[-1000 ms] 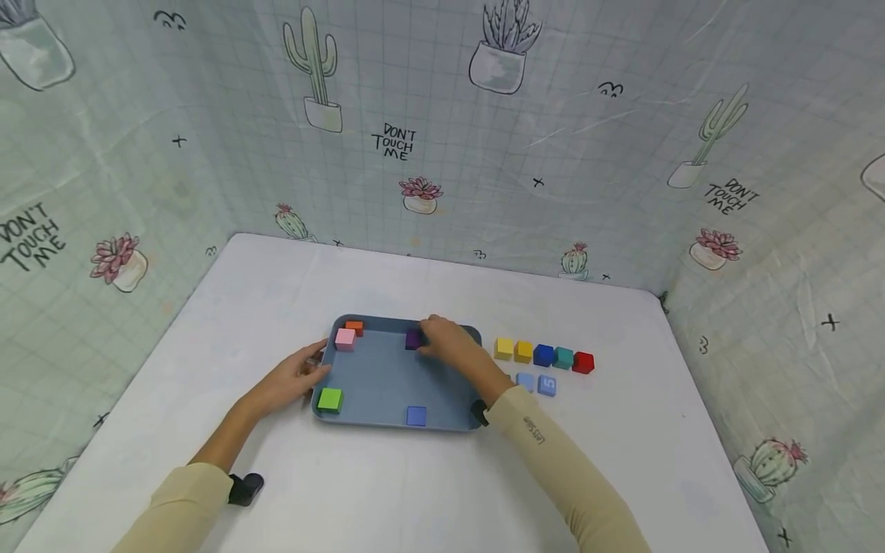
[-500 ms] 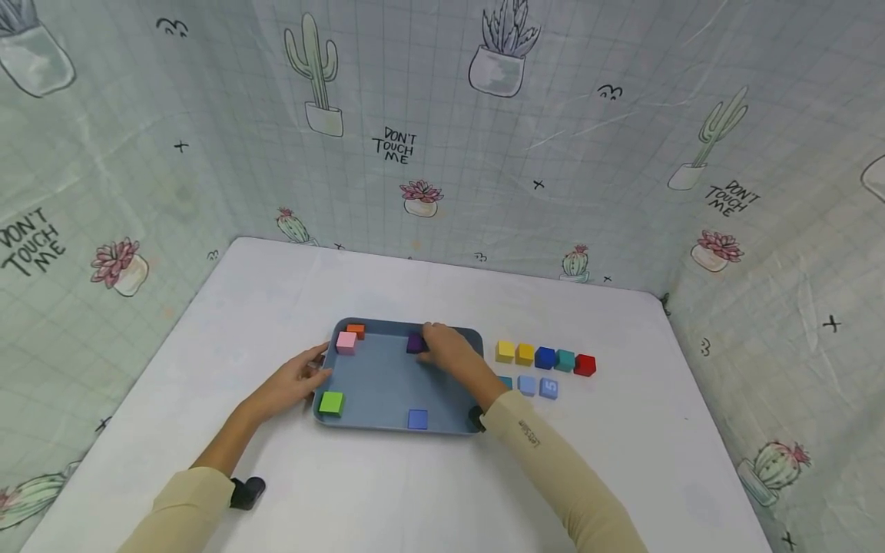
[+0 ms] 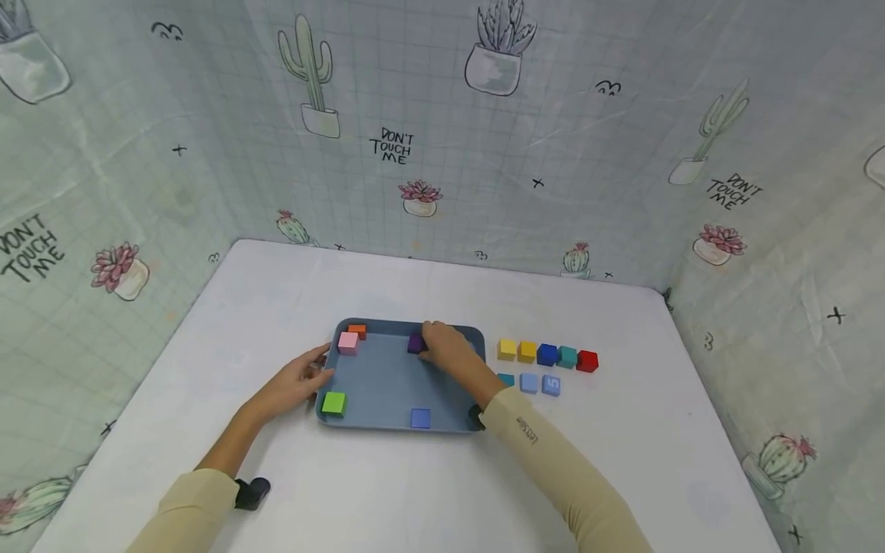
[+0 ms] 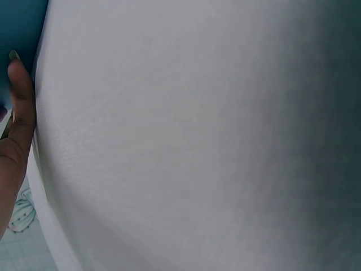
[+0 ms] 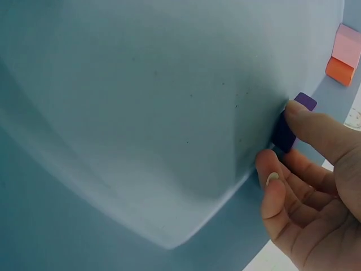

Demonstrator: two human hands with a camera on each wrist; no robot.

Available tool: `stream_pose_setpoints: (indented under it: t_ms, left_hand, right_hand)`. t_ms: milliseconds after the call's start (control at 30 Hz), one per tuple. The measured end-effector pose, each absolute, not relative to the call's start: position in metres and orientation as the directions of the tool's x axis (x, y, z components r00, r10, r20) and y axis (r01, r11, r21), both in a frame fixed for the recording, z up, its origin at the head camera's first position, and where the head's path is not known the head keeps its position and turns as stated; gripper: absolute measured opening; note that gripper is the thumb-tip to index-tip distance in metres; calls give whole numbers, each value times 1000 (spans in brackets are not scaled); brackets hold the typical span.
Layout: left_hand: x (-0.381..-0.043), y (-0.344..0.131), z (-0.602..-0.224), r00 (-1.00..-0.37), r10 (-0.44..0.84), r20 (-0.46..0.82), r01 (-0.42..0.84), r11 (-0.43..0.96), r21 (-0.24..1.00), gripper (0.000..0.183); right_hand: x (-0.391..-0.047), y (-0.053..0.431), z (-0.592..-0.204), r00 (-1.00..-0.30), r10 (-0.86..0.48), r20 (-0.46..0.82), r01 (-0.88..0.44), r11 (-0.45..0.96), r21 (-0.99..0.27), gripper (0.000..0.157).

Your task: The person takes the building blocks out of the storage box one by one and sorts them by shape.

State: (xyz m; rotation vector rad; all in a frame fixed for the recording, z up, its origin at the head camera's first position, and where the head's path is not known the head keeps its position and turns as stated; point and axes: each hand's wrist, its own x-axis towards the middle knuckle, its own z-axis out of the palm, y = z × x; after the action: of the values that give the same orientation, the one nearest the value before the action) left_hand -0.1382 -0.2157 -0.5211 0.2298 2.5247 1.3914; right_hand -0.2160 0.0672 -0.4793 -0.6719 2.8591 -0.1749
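Observation:
A shallow blue-grey tray (image 3: 383,380) lies on the white table. My left hand (image 3: 293,382) grips its left rim; in the left wrist view the thumb (image 4: 21,90) lies along the tray's wall. Inside, by the far wall, my right hand (image 3: 448,349) pinches a purple cube (image 3: 415,343). The right wrist view shows the thumb pressing on this purple cube (image 5: 284,132), the other fingers curled beyond it. Also in the tray are a pink cube (image 3: 348,343) and an orange block (image 3: 357,330) far left, a green cube (image 3: 335,403) near left and a blue block (image 3: 420,418) at the near side.
Right of the tray, a row holds yellow cubes (image 3: 507,349), a dark blue cube (image 3: 547,354), a teal cube (image 3: 567,356) and a red cube (image 3: 588,361). Nearer are light blue cubes (image 3: 528,382) and a teal one (image 3: 506,379) partly hidden by my right wrist. Patterned cloth surrounds the table.
Both hands keep their places on the tray and the purple cube. The whole view shifts slightly, and the cubes have not visibly moved.

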Motion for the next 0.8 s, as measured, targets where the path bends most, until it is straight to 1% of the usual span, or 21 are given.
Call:
stream_pose_setpoints:
  t_ms: [200,400,567,800]
  left_hand:
    - [-137,-215,-520,-958,249,-144,9,527,850,63]
    - [-137,-215,-520,-955,254,-151,3,518,856,64]
    - [-137,-215,-520,-955,252,-154,2,526,850,65]
    - [-137,-216,-522,-954,262,-145,14,523,852,66]
  right_hand:
    - [-216,67,-477,-868,-468,-165,-444,881,-160,30]
    - [-214,68,-473,-863,-475,-174,-448,877,-173,30]
    - [-212,73,-466,-864,-477,-159,-439,870,-226,30]
    - [-215,85,-456,-889,-445,-112,-400,871,-286,34]
